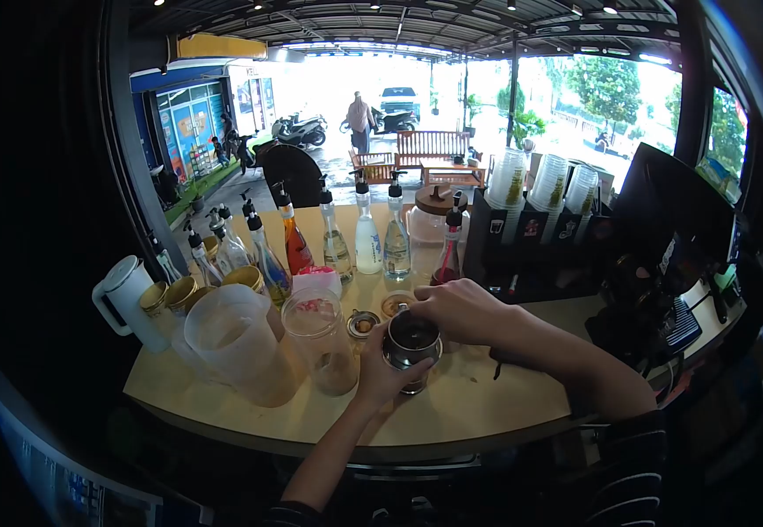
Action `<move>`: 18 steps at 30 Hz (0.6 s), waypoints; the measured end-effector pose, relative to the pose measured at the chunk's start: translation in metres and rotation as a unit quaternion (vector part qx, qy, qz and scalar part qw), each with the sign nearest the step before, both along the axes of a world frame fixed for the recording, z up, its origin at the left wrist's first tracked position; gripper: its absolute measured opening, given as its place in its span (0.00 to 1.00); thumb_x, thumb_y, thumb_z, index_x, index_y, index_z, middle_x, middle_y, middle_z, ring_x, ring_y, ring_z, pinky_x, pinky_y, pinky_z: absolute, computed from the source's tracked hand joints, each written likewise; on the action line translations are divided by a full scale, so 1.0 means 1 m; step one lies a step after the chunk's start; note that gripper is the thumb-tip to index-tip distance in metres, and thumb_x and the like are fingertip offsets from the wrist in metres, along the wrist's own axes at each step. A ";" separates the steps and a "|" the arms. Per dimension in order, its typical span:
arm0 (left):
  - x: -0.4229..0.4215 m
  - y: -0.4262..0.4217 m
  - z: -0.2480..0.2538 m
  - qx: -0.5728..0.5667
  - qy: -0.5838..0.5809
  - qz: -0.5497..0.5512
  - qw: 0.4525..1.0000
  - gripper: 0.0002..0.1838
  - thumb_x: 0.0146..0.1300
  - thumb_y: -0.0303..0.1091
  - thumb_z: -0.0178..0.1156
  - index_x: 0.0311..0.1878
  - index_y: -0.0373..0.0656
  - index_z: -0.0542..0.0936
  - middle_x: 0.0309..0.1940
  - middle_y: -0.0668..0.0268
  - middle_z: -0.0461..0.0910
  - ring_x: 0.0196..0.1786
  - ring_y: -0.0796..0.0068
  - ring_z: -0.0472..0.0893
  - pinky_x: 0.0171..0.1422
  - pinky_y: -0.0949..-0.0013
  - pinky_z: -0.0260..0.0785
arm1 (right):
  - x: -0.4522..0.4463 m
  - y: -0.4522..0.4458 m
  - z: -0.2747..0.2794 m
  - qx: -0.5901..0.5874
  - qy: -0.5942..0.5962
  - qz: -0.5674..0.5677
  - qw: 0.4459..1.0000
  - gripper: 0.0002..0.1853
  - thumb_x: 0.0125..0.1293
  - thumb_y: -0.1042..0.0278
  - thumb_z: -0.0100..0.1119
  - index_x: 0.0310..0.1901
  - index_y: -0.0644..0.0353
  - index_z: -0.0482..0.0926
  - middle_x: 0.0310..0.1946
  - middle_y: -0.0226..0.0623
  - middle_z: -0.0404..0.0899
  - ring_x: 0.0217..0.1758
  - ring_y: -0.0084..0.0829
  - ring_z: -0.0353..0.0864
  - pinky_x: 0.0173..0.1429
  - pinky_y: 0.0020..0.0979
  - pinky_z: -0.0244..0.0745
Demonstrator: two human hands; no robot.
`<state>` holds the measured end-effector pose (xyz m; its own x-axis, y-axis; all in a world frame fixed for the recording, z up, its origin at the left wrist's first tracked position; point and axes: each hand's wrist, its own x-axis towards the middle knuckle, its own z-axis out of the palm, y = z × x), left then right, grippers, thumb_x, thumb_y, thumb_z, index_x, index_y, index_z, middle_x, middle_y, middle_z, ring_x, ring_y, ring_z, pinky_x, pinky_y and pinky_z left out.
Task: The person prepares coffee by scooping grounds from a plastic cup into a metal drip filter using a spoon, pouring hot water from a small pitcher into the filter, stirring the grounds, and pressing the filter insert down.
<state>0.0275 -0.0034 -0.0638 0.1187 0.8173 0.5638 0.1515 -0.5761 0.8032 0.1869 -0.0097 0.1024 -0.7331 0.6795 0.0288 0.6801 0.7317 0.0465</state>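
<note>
My left hand (pixel 383 364) is wrapped round the side of a small metal cup (pixel 413 350) with a dark inside, which looks like a coffee dripper. Beneath it, close to the counter, shows part of a clear or shiny vessel (pixel 415 385). At the cup's far rim, the fingers of my right hand (pixel 453 309) are pinched together; what they grip there is hidden. Left of the cup lie a small round metal piece (pixel 363 323) with a brownish centre and a tall clear plastic cup (pixel 322 347). Behind it is a round tan lid or dish (pixel 396 305).
A cloudy plastic pitcher (pixel 232 338) and a white jug (pixel 124 294) stand at the left. Several pump bottles (pixel 367 237) line the back, near a lidded jar (pixel 434 227). Stacked plastic cups (pixel 506 180) sit in a black holder (pixel 522 233). A person (pixel 359 121) is outside.
</note>
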 end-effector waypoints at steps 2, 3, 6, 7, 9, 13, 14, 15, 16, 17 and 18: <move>0.001 0.000 -0.001 -0.013 -0.013 -0.004 1.000 0.42 0.39 0.40 0.79 0.58 0.38 0.69 0.50 0.60 0.76 0.55 0.68 0.77 0.61 0.64 0.70 | 0.003 0.008 -0.011 0.033 0.050 0.018 0.998 0.09 0.56 0.73 0.59 0.40 0.60 0.79 0.38 0.38 0.79 0.42 0.40 0.82 0.44 0.39 0.78; 0.001 0.001 -0.001 -0.009 -0.012 -0.002 1.000 0.42 0.39 0.40 0.79 0.58 0.38 0.69 0.50 0.60 0.76 0.55 0.68 0.77 0.61 0.64 0.70 | 0.003 0.009 -0.011 0.036 0.051 0.020 0.998 0.09 0.56 0.73 0.59 0.40 0.60 0.79 0.38 0.38 0.79 0.42 0.40 0.82 0.44 0.39 0.78; 0.000 0.002 -0.001 -0.002 0.000 0.001 1.000 0.43 0.39 0.41 0.79 0.58 0.38 0.69 0.50 0.60 0.76 0.56 0.67 0.77 0.62 0.64 0.70 | 0.005 0.013 -0.009 -0.018 0.050 0.026 0.998 0.08 0.58 0.72 0.57 0.39 0.59 0.80 0.37 0.38 0.80 0.40 0.40 0.83 0.44 0.40 0.78; -0.001 0.001 0.000 -0.001 0.001 0.005 1.000 0.43 0.39 0.41 0.79 0.58 0.38 0.69 0.50 0.60 0.76 0.56 0.67 0.77 0.62 0.64 0.70 | 0.006 0.015 -0.011 -0.017 0.050 0.030 0.998 0.08 0.58 0.72 0.57 0.39 0.59 0.80 0.37 0.38 0.80 0.40 0.40 0.83 0.44 0.40 0.78; 0.000 -0.002 0.003 0.006 0.008 0.005 1.000 0.44 0.39 0.45 0.79 0.58 0.36 0.69 0.50 0.56 0.75 0.55 0.65 0.78 0.60 0.62 0.71 | 0.008 0.016 -0.016 0.076 0.032 0.011 0.996 0.08 0.58 0.73 0.56 0.40 0.58 0.81 0.39 0.38 0.80 0.40 0.40 0.83 0.44 0.40 0.78; -0.001 0.000 0.002 -0.004 0.009 0.005 1.000 0.44 0.40 0.45 0.79 0.58 0.36 0.68 0.50 0.56 0.74 0.55 0.64 0.77 0.61 0.62 0.71 | 0.012 0.010 -0.014 -0.019 0.066 0.046 0.997 0.09 0.58 0.72 0.56 0.41 0.57 0.81 0.40 0.37 0.80 0.42 0.40 0.84 0.44 0.39 0.79; -0.001 0.000 0.002 -0.010 0.004 -0.001 1.000 0.44 0.40 0.45 0.79 0.58 0.36 0.68 0.50 0.56 0.74 0.55 0.64 0.77 0.61 0.62 0.70 | 0.014 0.009 -0.013 0.021 0.063 0.047 0.997 0.10 0.58 0.73 0.56 0.41 0.57 0.81 0.41 0.35 0.80 0.42 0.40 0.83 0.45 0.39 0.79; 0.000 -0.001 0.001 -0.018 0.000 -0.008 1.000 0.44 0.40 0.45 0.79 0.59 0.36 0.68 0.50 0.57 0.74 0.56 0.64 0.77 0.61 0.62 0.70 | 0.015 0.008 -0.014 0.060 0.060 0.047 0.995 0.10 0.58 0.73 0.56 0.41 0.57 0.81 0.41 0.34 0.81 0.43 0.40 0.83 0.45 0.39 0.79; 0.000 -0.001 0.000 -0.020 0.001 -0.009 1.000 0.44 0.40 0.45 0.79 0.59 0.36 0.68 0.50 0.57 0.74 0.56 0.64 0.77 0.61 0.62 0.70 | 0.015 0.009 -0.017 0.058 0.061 0.045 0.995 0.10 0.58 0.73 0.56 0.41 0.57 0.81 0.41 0.34 0.81 0.43 0.40 0.83 0.45 0.39 0.79; 0.000 -0.001 -0.001 -0.019 0.001 -0.003 1.000 0.44 0.39 0.44 0.79 0.59 0.37 0.68 0.51 0.58 0.75 0.56 0.66 0.77 0.62 0.62 0.69 | 0.015 0.014 -0.022 0.076 0.064 0.041 0.994 0.10 0.57 0.73 0.56 0.41 0.57 0.81 0.41 0.34 0.80 0.42 0.41 0.83 0.45 0.39 0.79; 0.000 -0.001 0.000 -0.016 0.000 0.002 1.000 0.44 0.39 0.42 0.79 0.59 0.38 0.68 0.51 0.60 0.76 0.56 0.67 0.77 0.63 0.63 0.69 | 0.016 0.016 -0.024 0.096 0.066 0.036 0.993 0.10 0.57 0.73 0.57 0.41 0.57 0.81 0.40 0.34 0.80 0.42 0.41 0.83 0.45 0.39 0.79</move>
